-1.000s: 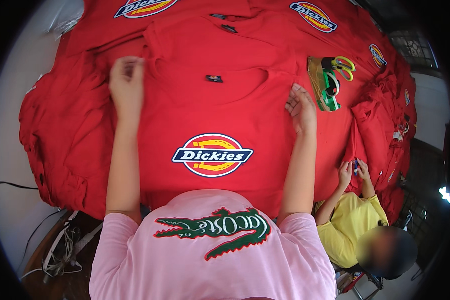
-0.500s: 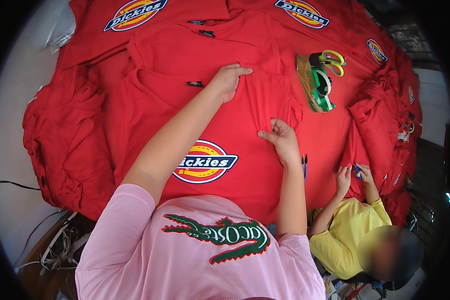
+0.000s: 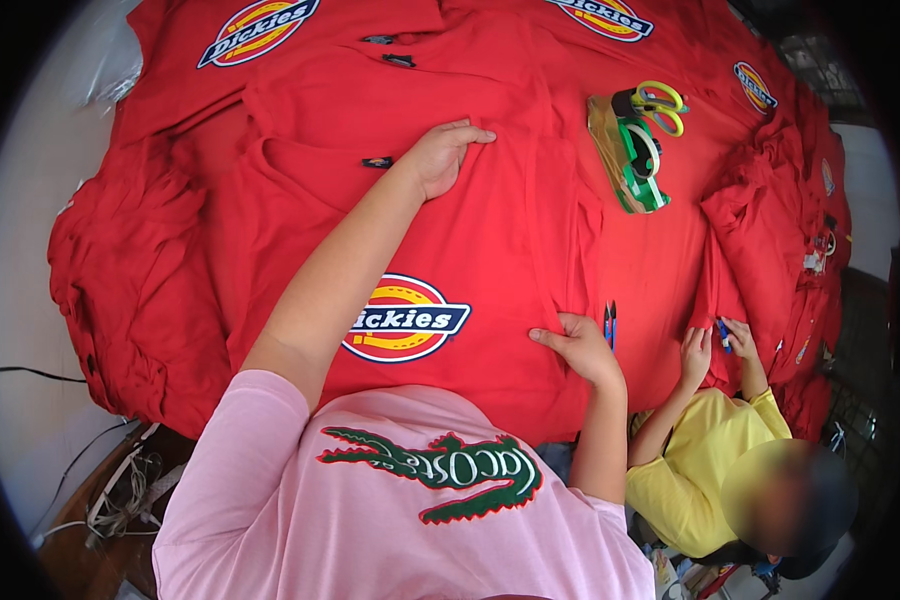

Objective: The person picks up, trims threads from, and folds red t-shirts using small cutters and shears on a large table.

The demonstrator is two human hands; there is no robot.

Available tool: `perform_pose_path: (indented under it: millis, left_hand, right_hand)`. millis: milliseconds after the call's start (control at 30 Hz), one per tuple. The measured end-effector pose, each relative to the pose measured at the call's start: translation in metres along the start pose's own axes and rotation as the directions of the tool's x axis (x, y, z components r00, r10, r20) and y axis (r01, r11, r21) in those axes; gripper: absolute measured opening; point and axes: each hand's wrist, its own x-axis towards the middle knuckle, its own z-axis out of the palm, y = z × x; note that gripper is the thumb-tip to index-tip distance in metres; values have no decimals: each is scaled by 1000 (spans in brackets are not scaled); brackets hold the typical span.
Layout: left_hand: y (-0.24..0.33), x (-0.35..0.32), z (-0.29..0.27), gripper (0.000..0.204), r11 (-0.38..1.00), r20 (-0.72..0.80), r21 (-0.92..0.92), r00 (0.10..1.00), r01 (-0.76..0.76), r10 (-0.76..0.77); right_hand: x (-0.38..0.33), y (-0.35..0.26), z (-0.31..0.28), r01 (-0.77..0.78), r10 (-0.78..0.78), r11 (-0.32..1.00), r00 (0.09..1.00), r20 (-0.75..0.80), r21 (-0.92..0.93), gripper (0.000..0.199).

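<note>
A red sleeveless shirt (image 3: 450,235) with an oval yellow-and-blue emblem (image 3: 407,318) lies spread in front of me, its neckline toward the far side. At its right shoulder my left hand (image 3: 448,158) is closed, thumb against the fingers, on the fabric. My right hand (image 3: 585,350) pinches the shirt's right side edge, lower down and level with the emblem. Under and beyond this shirt lie more red shirts (image 3: 390,95), layered with their neck labels showing. The fabric between my two hands runs fairly straight.
Right of the shirt stands a green tape dispenser (image 3: 645,185) with yellow-handled scissors (image 3: 660,105). Pens (image 3: 610,325) lie beside my right hand. Bunched red shirts (image 3: 135,290) heap at the left, more at the right. A co-worker in yellow (image 3: 690,465) holds a blue tool at the right.
My right hand has slid down the shirt's side edge toward me, and the creases between my hands have smoothed. My left hand stays at the shoulder.
</note>
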Motion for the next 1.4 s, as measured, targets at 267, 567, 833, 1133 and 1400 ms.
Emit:
perform_pose_path:
  millis: [267,567,833,1133,1400]
  left_hand:
    - [18,15,-10,33,983,-15,179,999,46,-44]
    - [16,-63,10,15,-215,406,910,654,-355,638]
    - [-66,-59,33,58,-469,518,820,772,-327,368]
    - [-44,-44,10,82,-608,537,750,776,-261,330]
    - [-115,-183,-23,77,-565,474,761,868,-319,149]
  right_hand:
    - [-16,30,-28,134,-172,924,982,75,359,36]
    - [-7,34,-16,251,-239,942,968,-82,221,30]
    - [-6,48,-3,314,-300,949,924,-237,21,30]
    - [-38,-10,50,223,-448,863,751,-485,-453,55]
    - [42,-28,120,529,-844,392,533,-65,-753,62]
